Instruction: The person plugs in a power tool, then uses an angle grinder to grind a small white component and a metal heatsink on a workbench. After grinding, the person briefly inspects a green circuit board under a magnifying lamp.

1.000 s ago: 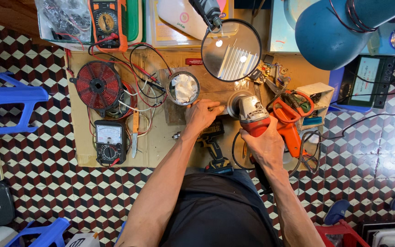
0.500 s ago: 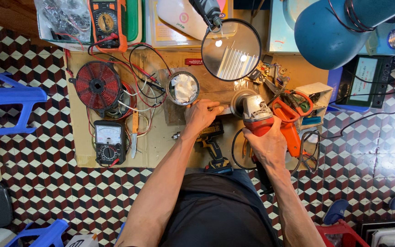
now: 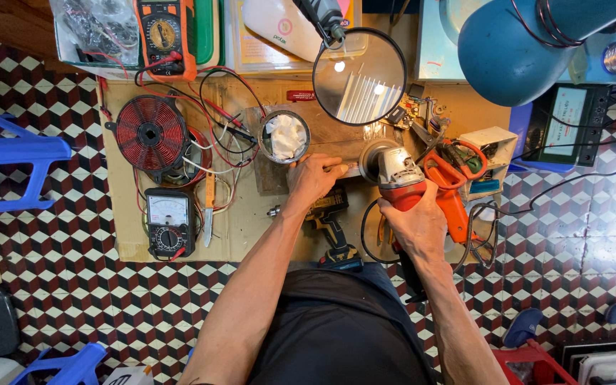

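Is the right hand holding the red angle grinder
Yes, the right hand is wrapped around the body of the red angle grinder.

an analog meter [image 3: 169,222] with a pale dial window lies well left of the left hand's fingers [image 3: 306,167]. an orange multimeter [image 3: 165,36], its round dial dark and its screen hard to see, sits far up and left of them, beside a clear plastic bag [image 3: 88,27] of small parts. a yellow-edged flat package [image 3: 265,36] with a white shape rests above those fingers. far right of the right hand's fingers [image 3: 393,210], a dark device carries a white rectangular label [image 3: 563,121]. a white box [image 3: 128,375] corner shows at the bottom edge.
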